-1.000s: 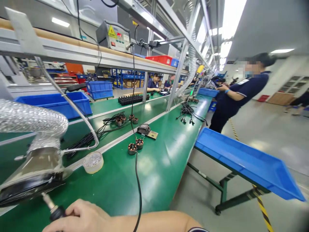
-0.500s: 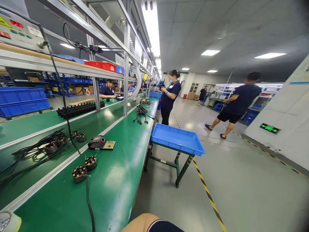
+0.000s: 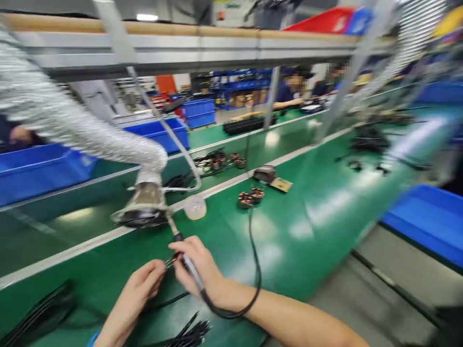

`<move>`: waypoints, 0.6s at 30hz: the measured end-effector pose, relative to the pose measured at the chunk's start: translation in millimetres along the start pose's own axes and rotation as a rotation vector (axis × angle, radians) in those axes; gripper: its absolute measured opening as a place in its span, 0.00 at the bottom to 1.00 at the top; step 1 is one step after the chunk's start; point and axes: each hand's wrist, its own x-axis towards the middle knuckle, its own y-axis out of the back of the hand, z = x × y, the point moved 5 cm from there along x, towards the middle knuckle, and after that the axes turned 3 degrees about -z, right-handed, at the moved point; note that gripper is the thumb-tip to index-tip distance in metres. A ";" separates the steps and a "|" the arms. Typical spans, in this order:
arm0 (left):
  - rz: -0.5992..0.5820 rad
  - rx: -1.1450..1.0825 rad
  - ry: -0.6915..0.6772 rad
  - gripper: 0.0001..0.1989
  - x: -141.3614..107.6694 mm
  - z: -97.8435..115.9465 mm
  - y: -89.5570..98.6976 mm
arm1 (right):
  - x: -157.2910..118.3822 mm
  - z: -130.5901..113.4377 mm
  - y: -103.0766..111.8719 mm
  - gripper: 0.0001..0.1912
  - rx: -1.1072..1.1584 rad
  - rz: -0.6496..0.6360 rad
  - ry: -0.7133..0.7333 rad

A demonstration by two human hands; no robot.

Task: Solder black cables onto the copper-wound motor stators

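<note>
My right hand [image 3: 202, 265] is wrapped round a soldering iron [image 3: 193, 273], its metal tip pointing up and away under the mouth of a fume duct. A small copper-coloured part [image 3: 176, 256], mostly hidden by the fingers, shows at the same hand. My left hand [image 3: 139, 286] is closed in a pinch beside it, at thin pale wires [image 3: 168, 263] between the two hands. A black cable [image 3: 173, 300] runs below the left hand. Several loose black cables [image 3: 193, 332] with bare ends lie at the near edge.
The silver fume duct [image 3: 141, 205] hangs just ahead of the hands, near a tape roll [image 3: 195, 207]. Two copper-wound stators [image 3: 246, 200] and a soldering-iron stand [image 3: 265, 174] lie farther along the green bench [image 3: 224, 241]. A blue tray [image 3: 427, 221] stands right. Co-workers sit across the bench.
The view has swung left from the aisle to the bench. Both hands are now in view, with the soldering iron in the right one; neither hand was visible before.
</note>
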 end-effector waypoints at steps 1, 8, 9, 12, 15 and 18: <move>0.007 -0.034 -0.002 0.22 -1.2 -0.7 4.1 | 1.2 0.3 1.0 0.18 -0.024 0.054 0.049; -0.043 -0.123 -0.030 0.19 4.2 8.2 2.1 | -5.4 -25.4 31.4 0.07 -0.128 0.256 0.177; -0.044 -0.124 -0.029 0.19 3.6 8.4 2.3 | -6.5 -28.4 32.9 0.08 -0.131 0.258 0.197; -0.037 -0.118 -0.034 0.18 2.3 7.3 4.4 | -8.1 -33.7 31.5 0.08 -0.104 0.216 0.253; -0.023 -0.112 -0.046 0.17 3.6 4.9 6.7 | -7.9 -36.6 27.3 0.09 -0.058 0.177 0.297; -0.022 -0.117 -0.061 0.16 5.4 2.5 7.6 | -7.4 -37.8 22.8 0.09 -0.042 0.148 0.329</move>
